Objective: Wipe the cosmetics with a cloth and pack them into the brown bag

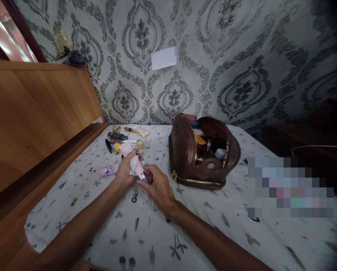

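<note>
Above the patterned cloth, both of my hands hold a white and pink cosmetic bottle [138, 168] with a shiny silver and clear end. My left hand [124, 169] is closed around its body from the left. The fingers of my right hand [159, 186] close on the silver end, partly hiding it. Beside my left hand lies a pink and purple tube [108, 171]. Just beyond the hands are a pale pink tube [125, 147], a small round beige-lidded jar [140, 144] and a black stick [108, 145].
An unzipped brown toiletry bag [202, 177] with several cosmetics inside stands to the right. Farther back lie a dark green tube [117, 136] and a cream tube with gold cap [141, 131]. A wooden panel [41, 120] borders the left; the right shows a blurred-out patch.
</note>
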Motion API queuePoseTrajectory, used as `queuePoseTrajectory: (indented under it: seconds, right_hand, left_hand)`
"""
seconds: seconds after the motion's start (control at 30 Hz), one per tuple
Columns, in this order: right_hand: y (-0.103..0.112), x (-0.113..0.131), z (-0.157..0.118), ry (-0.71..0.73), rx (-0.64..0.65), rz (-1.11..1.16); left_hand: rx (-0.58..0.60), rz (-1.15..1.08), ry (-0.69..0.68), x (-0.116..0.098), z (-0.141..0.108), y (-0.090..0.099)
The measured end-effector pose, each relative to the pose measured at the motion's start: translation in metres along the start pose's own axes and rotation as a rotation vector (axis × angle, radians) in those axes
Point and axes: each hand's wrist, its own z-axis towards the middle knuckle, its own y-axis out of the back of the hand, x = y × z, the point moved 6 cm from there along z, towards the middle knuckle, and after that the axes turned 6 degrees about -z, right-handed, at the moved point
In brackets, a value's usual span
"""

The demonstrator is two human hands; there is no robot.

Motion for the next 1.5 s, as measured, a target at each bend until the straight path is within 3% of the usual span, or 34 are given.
queuePoseTrajectory:
  seconds: [0.2, 0.43, 0.67, 0.83, 0.97, 1.13, 1.3, 1.43, 1.5]
  right_hand:
    - [0.002, -0.010, 0.003, -0.060, -0.094, 0.016]
    - [0.005, -0.001, 0.004, -0.019, -0.072, 0.093]
    - [0.042, 0.013, 0.026, -0.086, -0.143, 0.198]
    - [0.059, 0.029, 0.041, -0.075, -0.056, 0.274]
    - [0.071, 0.040, 0.043, -0.004, -0.004, 0.224]
    - [0.104, 0.048, 0.046, -0.011, -0.200, 0.183]
    - [0.120, 0.048, 0.046, -0.024, -0.305, 0.164]
    - [0.109, 0.043, 0.043, -0.050, -0.238, 0.165]
    - [0.101, 0.042, 0.043, -0.054, -0.177, 0.159]
  left_hand:
    - [0.116, 0.168, 0.012, 0.023, -0.014, -0.008]
    - [0.117, 0.232, -0.058, 0.005, 0.007, 0.003]
    - [0.392, 0.310, 0.202, 0.009, -0.008, -0.011]
    - [0.597, 0.424, 0.380, 0.024, -0.035, -0.019]
    - [0.687, 0.413, 0.406, 0.023, -0.042, -0.021]
    - [0.754, 0.391, 0.397, 0.016, -0.042, -0.021]
    - [0.655, 0.231, 0.286, 0.013, -0.034, -0.024]
    - [0.547, 0.164, 0.224, 0.010, -0.023, -0.025]
    - [0.437, 0.139, 0.210, 0.008, -0.016, -0.022]
